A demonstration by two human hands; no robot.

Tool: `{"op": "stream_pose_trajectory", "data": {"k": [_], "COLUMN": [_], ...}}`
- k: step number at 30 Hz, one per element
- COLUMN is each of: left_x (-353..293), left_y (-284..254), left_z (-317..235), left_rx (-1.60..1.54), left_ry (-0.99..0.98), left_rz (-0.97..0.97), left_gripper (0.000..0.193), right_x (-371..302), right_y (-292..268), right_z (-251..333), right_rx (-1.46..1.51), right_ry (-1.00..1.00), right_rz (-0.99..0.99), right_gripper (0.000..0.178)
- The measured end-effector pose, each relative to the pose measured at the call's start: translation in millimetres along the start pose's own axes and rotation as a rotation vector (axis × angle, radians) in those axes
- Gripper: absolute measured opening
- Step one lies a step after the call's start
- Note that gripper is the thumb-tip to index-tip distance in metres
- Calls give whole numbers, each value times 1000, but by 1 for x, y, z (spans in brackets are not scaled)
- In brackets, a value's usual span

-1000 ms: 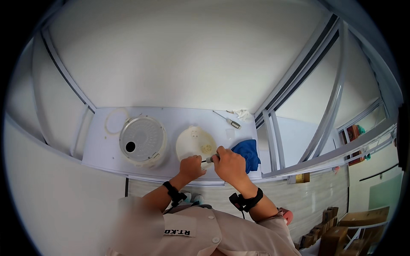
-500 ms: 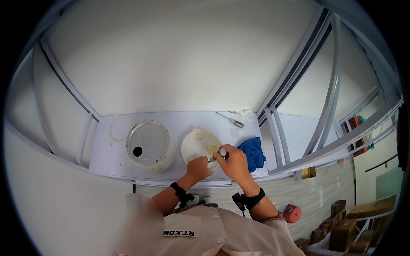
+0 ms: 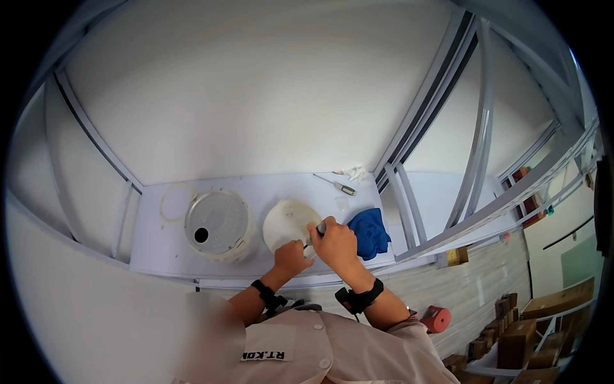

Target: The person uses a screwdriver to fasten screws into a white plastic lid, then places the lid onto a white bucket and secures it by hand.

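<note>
A shallow round white cover (image 3: 281, 225) rests on the white table in front of me. My left hand (image 3: 292, 258) is closed at its near rim, with the fingertips partly hidden. Over the right side of the cover, my right hand (image 3: 335, 244) is wrapped round a tool with a grey and black handle (image 3: 321, 228). The working end of this tool is hidden between my hands. To the left stands a round drum-like part (image 3: 220, 221) with a grey perforated top and one dark hole. A crumpled blue cloth (image 3: 369, 233) lies just right of my right hand.
A screwdriver (image 3: 344, 189) and a crumpled white tissue (image 3: 357, 174) lie at the back right of the table. A thin pale ring (image 3: 164, 206) lies behind the drum. Grey frame posts (image 3: 404, 205) bound the right side. Cardboard boxes (image 3: 517, 342) and a red roll (image 3: 436, 319) are below right.
My view has shifted slightly. My right hand has turned on the handle and now covers the yellowish patch on the cover. My left hand stays closed at the near rim.
</note>
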State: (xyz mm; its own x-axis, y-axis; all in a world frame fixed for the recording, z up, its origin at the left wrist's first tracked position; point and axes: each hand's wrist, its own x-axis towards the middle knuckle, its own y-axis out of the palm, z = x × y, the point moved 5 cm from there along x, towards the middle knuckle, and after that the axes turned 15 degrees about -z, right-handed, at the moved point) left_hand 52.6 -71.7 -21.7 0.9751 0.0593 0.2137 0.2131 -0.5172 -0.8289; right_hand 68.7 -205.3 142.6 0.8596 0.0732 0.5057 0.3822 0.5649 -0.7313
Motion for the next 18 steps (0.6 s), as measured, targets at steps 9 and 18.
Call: {"op": "stream_pose_trajectory", "data": {"k": [9,18], "left_x": [-2,3], "left_y": [1,-10], "left_z": [-1,-5], "left_rx": [29,16], "left_ry": [26,62], "left_rz": [20,125], "left_gripper": [50,65], "right_x": [6,31], "right_y": [-10,-74], "right_z": [-9,5], "right_rx": [321,558], "right_ry": [81,161], "right_rz": [-37,-68], "right_gripper": [36,35]}}
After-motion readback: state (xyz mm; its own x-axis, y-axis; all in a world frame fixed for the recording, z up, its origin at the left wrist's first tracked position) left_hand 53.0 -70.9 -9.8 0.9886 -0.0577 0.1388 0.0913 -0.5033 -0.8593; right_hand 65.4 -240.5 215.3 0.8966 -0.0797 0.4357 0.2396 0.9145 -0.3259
